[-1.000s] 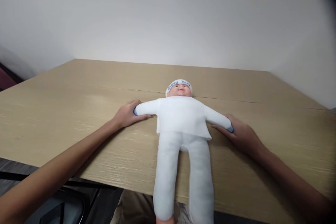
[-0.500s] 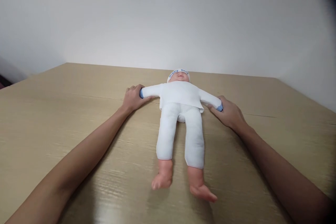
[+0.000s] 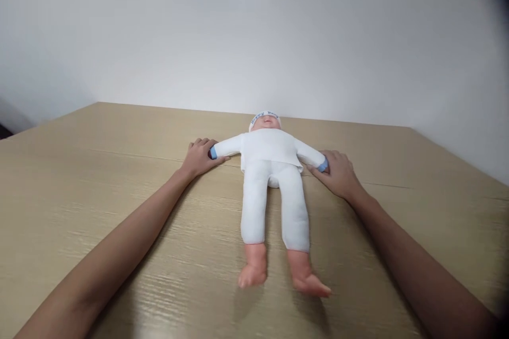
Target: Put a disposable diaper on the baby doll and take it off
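Note:
A baby doll in a white top and white trousers lies on its back, feet toward me and arms spread to both sides. Its white headband carries blue lettering, and its sleeves end in blue cuffs. My left hand is closed around the end of the doll's arm on the left, thumb along the near side. Around the end of the other arm, my right hand is closed in the same way. The doll's own hands are hidden inside my grip. Its bare feet point outward.
The doll rests on a wide wooden table with a thin seam running across it. Behind the table's far edge stands a pale wall. A dark object shows at the far left edge.
The view has tilted up slightly, showing the wall's top. My right hand and the doll's arm in it have shifted a little toward the left. Both hands keep their hold.

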Available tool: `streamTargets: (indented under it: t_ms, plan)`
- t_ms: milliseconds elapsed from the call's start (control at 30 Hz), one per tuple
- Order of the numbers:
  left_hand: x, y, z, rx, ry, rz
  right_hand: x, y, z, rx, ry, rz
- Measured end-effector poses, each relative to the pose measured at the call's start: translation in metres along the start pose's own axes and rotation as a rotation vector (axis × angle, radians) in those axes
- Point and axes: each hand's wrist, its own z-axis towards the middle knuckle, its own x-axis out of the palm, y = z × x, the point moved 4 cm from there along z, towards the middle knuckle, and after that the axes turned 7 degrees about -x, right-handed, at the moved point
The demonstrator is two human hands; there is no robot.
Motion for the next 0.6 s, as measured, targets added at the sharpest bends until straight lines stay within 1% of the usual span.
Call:
streamTargets:
  t_ms: [100,167,233,300,367,433,467,500,533,567,600]
  plan:
    - [-0.006,-0.002,-0.018,-0.040,-0.005,-0.019,-0.003,0.007,-0.019,0.020,-0.098,0.025]
    - [-0.011,-0.005,-0.034,-0.061,-0.041,-0.035,-0.007,0.017,-0.035,0.045,-0.153,0.038]
    - [-0.018,-0.011,-0.052,-0.081,-0.090,-0.051,-0.014,0.031,-0.052,0.074,-0.190,0.041]
    - [-0.028,-0.024,-0.070,-0.097,-0.133,-0.080,-0.026,0.054,-0.065,0.100,-0.217,0.048]
    - [-0.045,-0.048,-0.093,-0.090,-0.171,-0.136,-0.048,0.085,-0.079,0.114,-0.250,0.069]
    - [-0.070,-0.084,-0.126,-0.040,-0.198,-0.226,-0.078,0.123,-0.101,0.111,-0.293,0.109]
    - [-0.083,-0.105,-0.147,0.006,-0.201,-0.280,-0.094,0.142,-0.118,0.107,-0.323,0.135]
    - [-0.096,-0.126,-0.173,0.054,-0.202,-0.345,-0.110,0.159,-0.141,0.109,-0.351,0.169]
    - [-0.107,-0.146,-0.202,0.083,-0.193,-0.424,-0.124,0.172,-0.171,0.126,-0.395,0.207]
    - [-0.112,-0.164,-0.235,0.104,-0.141,-0.495,-0.135,0.181,-0.206,0.155,-0.429,0.241]
    - [-0.112,-0.182,-0.270,0.163,-0.037,-0.539,-0.142,0.187,-0.246,0.184,-0.454,0.262]
